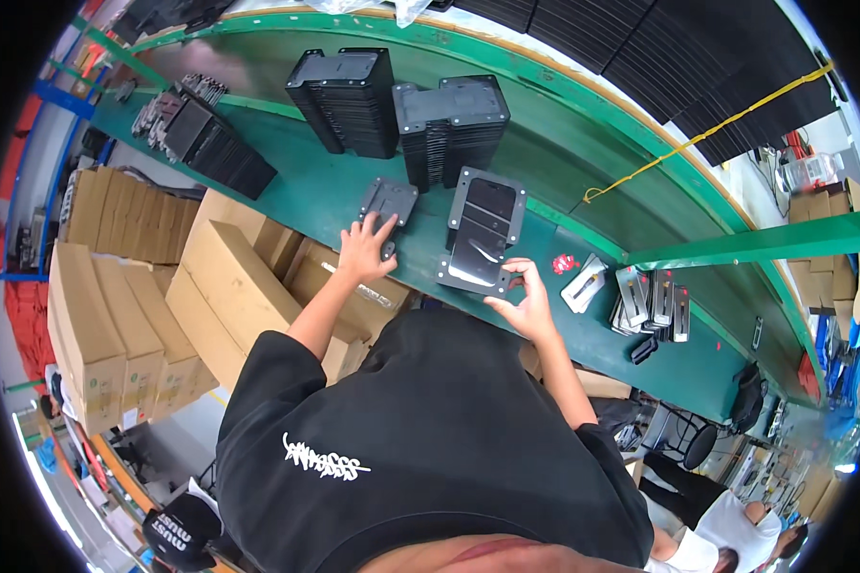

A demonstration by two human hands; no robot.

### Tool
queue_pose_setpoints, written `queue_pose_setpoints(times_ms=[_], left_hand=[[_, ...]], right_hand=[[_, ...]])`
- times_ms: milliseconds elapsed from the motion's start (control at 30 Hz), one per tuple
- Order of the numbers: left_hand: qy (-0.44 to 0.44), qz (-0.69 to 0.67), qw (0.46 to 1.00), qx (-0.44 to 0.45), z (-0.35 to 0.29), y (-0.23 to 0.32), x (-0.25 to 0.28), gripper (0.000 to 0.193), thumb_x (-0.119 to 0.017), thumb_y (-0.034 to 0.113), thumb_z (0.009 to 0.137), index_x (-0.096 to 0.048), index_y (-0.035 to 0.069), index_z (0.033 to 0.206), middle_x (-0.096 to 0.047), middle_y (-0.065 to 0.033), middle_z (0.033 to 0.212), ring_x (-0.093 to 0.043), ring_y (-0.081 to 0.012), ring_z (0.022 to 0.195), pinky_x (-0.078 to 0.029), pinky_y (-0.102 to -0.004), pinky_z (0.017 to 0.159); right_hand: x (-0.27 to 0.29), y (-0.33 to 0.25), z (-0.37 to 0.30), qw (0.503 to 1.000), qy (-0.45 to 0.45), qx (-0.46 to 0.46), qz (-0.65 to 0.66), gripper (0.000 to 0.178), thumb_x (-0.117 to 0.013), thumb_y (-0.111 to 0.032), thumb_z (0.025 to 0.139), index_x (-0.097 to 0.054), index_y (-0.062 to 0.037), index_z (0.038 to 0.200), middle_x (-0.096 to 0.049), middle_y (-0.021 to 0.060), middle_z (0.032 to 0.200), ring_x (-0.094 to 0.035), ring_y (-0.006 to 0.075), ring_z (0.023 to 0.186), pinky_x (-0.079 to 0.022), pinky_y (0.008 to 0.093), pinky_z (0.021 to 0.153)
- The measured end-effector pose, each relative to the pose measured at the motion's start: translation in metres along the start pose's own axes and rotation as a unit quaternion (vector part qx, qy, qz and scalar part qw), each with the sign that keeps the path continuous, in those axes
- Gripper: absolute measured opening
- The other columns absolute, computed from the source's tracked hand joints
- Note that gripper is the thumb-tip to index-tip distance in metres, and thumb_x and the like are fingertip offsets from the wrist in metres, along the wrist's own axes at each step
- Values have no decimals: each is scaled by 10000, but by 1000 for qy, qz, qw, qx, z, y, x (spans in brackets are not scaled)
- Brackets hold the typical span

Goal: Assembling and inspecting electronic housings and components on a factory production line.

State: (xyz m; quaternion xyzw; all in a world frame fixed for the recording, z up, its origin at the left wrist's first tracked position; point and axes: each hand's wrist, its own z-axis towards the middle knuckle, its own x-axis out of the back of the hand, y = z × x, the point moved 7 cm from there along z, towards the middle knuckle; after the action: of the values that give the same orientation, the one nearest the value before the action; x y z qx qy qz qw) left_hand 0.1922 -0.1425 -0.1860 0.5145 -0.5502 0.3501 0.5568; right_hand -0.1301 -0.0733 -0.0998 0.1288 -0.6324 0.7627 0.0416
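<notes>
Brown cardboard boxes (pixel 229 286) sat at 10 o'clock, taking the black T-shirt (pixel 430 411) as centre. Just short of 11, a leaning row of thin black plates (pixel 220 148) lay on the green bench (pixel 306 196), then a tall stack of notched black plates (pixel 344 105) at 11:30. The left hand (pixel 361 253) was at 11, open, fingers spread on the near end of a loose dark-grey notched plate (pixel 392 199); couldn't tell if it was pressing or just resting. Second black stack (pixel 449 134): dead on 12. At 12:30 was the main thing, a black plastic tray with pale corner dots (pixel 514 215), glossy dark panels (pixel 478 253) on it. The right hand (pixel 530 304), about 1:30, had its near right corner between thumb and fingers. Pale flat parts (pixel 661 298) sat at 2.

My read: a steadying or positioning step, one hand per piece. The next move probably called for a level grip on the right so the panels didn't slide, plus a firmer hold on the left.
</notes>
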Motion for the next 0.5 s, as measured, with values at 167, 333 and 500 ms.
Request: queue_pose_setpoints(times_ms=[167, 333, 500], left_hand=[[-22, 48, 999, -3, 6, -11, -46, 909, -681, 454, 763, -343, 298, 1592, -398, -188, 1519, -483, -407, 1217, -419, -564, 988], [0, 65, 997, 32, 9, -23, -64, 930, -696, 501, 788, -300, 305, 1606, -347, -193, 1585, -471, -431, 1242, -420, -584, 999], [-2, 48, 996, 77, 16, -15, -39, 826, -655, 526, 889, -333, 233, 1591, -341, -223, 1593, -458, -467, 1306, -426, -583, 1034]], right_hand=[[2, -2, -7, 1000, 23, -5, -15, 604, -913, -211, 733, -559, -62, 1199, -602, 118, 1228, -604, 213, 1063, -510, 326, 818], [0, 0, -17, 997, 74, -6, 1, 608, -909, -210, 736, -564, -69, 1217, -605, 123, 1235, -605, 220, 1084, -509, 336, 835], [-1, 0, -16, 998, 47, -21, -29, 609, -893, -221, 761, -572, -74, 1257, -590, 102, 1249, -586, 233, 1158, -490, 367, 922]])
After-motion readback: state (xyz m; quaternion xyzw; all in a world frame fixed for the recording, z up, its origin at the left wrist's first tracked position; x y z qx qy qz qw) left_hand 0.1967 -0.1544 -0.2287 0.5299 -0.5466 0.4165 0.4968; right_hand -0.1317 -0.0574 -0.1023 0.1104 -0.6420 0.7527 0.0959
